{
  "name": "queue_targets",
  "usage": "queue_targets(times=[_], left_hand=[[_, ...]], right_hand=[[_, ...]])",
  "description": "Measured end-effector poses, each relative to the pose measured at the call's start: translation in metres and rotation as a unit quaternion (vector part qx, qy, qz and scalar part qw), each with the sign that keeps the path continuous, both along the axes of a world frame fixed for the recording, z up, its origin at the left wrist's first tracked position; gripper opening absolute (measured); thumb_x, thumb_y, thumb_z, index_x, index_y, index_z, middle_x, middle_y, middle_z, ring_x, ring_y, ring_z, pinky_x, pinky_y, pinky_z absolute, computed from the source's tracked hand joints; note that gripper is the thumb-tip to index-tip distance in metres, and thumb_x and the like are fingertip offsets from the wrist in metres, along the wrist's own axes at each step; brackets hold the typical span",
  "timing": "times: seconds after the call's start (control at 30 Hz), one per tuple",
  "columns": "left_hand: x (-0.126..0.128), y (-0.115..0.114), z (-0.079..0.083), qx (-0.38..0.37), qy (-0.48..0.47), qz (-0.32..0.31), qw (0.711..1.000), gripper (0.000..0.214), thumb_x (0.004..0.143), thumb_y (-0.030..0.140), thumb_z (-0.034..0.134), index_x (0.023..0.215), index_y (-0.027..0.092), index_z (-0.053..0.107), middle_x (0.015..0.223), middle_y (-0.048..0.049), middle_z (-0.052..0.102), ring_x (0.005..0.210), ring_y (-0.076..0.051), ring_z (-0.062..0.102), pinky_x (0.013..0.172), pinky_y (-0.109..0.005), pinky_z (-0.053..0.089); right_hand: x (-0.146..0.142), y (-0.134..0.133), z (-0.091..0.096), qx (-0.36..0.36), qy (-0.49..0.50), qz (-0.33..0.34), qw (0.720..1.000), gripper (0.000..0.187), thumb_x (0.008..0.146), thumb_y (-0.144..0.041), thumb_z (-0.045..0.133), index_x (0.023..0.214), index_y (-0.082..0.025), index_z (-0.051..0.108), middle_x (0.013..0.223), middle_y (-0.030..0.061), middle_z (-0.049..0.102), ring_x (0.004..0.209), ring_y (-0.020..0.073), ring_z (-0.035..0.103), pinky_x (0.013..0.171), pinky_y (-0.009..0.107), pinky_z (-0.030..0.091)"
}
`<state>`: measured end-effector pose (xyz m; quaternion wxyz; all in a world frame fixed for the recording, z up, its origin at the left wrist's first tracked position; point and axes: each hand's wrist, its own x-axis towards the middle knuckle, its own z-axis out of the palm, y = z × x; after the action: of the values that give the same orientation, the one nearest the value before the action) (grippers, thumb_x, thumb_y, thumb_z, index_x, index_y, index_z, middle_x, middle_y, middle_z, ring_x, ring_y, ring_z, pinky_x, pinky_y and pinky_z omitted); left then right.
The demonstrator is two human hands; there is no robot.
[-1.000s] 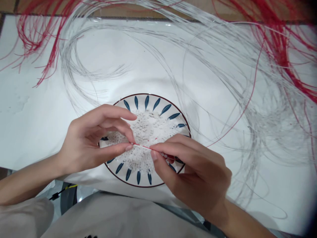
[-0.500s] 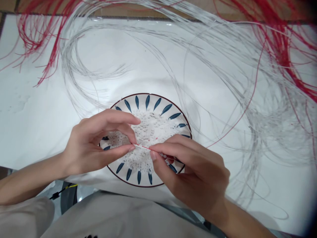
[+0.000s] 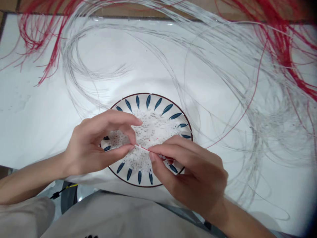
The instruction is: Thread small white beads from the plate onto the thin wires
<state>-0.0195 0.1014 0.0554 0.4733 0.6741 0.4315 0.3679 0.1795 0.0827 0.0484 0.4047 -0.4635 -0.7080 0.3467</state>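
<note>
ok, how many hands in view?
2: left hand at the plate's left side, right hand at its right, a red strand pinched between them. No others visible.

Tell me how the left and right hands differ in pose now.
The left hand holds its index finger clear of the pinch; the right hand pinches with index finger and thumb. The left hand grips the red-and-white strand at its left part; the right hand grips it farther right. Both hold it above the plate of small white pieces.
</note>
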Motion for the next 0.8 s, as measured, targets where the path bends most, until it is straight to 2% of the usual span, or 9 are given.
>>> queue_targets(times=[0.1,0.27,0.43,0.53,0.63,0.8], left_hand=[[-0.001,0.0,-0.001,0.001,-0.014,-0.01,1.0,0.049,0.072,0.001,0.067,0.116,0.019,0.058,0.09,-0.0031,0.064,0.077,-0.014,0.066,0.07,-0.028,0.058],[0.0,0.0,0.0,0.002,0.015,-0.005,1.0,0.046,0.074,0.003,0.067,0.115,0.021,0.058,0.088,-0.0022,0.066,0.076,-0.014,0.066,0.072,-0.029,0.058],[0.0,-0.002,0.0,0.018,0.019,-0.037,0.999,0.049,0.074,0.004,0.067,0.118,0.022,0.055,0.084,-0.0012,0.067,0.077,-0.015,0.067,0.076,-0.03,0.057],[-0.001,-0.002,0.0,0.055,0.031,-0.059,0.996,0.053,0.073,0.005,0.066,0.121,0.024,0.053,0.086,-0.0007,0.068,0.079,-0.015,0.067,0.077,-0.031,0.056],[-0.001,0.002,0.001,0.122,0.102,-0.07,0.985,0.055,0.072,0.005,0.064,0.123,0.022,0.051,0.092,-0.0027,0.068,0.082,-0.016,0.066,0.076,-0.029,0.055],[0.001,0.01,-0.002,0.169,0.267,-0.117,0.942,0.043,0.077,0.006,0.055,0.118,0.019,0.051,0.081,-0.0013,0.067,0.08,-0.017,0.064,0.078,-0.033,0.052]], right_hand=[[0.001,-0.002,0.0,-0.002,-0.004,0.004,1.0,0.013,0.078,-0.008,0.062,0.083,-0.019,0.066,0.066,0.0,0.063,0.057,0.0101,0.057,0.052,0.021,0.047],[0.001,-0.003,0.0,0.002,-0.014,0.01,1.0,0.011,0.078,-0.008,0.062,0.082,-0.017,0.066,0.065,0.0002,0.062,0.056,0.0092,0.056,0.051,0.02,0.046],[-0.001,-0.001,0.0,0.006,-0.021,0.013,1.0,0.007,0.078,-0.009,0.063,0.08,-0.015,0.067,0.064,0.0008,0.062,0.055,0.008,0.055,0.051,0.019,0.045],[0.0,-0.001,-0.001,0.01,-0.018,0.013,1.0,0.008,0.078,-0.009,0.063,0.08,-0.015,0.067,0.065,0.0012,0.063,0.056,0.0082,0.056,0.052,0.019,0.045],[0.001,-0.002,-0.001,0.008,-0.015,0.011,1.0,0.008,0.078,-0.008,0.063,0.081,-0.016,0.067,0.066,0.001,0.063,0.057,0.0087,0.057,0.052,0.02,0.046],[0.001,-0.001,-0.001,0.012,-0.01,0.005,1.0,0.01,0.077,-0.007,0.063,0.081,-0.015,0.066,0.066,0.0013,0.063,0.058,0.0098,0.058,0.054,0.021,0.048]])
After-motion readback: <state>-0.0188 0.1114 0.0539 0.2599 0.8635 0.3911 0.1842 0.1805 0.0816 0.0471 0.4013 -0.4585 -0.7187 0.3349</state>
